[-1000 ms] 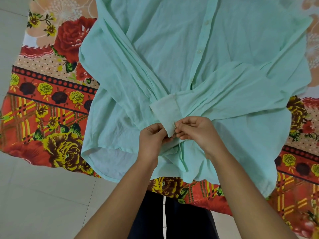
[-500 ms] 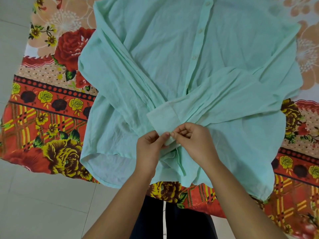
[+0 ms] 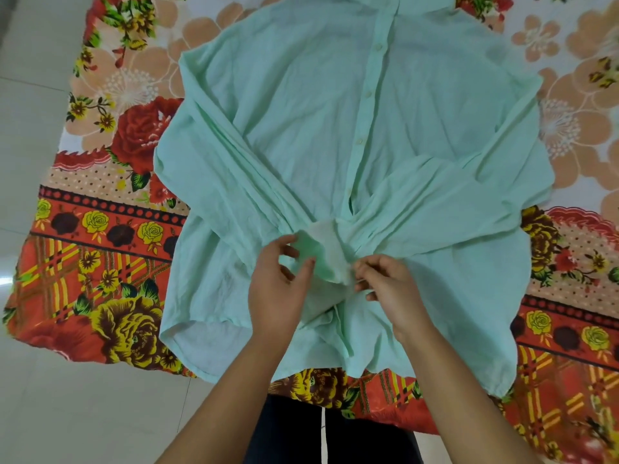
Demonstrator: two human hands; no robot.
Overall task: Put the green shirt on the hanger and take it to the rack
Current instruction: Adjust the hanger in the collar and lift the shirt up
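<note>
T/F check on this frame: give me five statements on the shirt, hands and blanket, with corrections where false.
1. The green shirt lies front-up on a floral blanket. True.
2. A hanger is already inside the shirt. False: no hanger is in view.
3. The left hand and right hand both hold the same cuff. True.
4. The sleeves stretch straight out sideways. False: both are folded across the front and meet near the hem.
5. The right hand rests flat on the blanket. False: its fingers pinch the cuff's edge.
</note>
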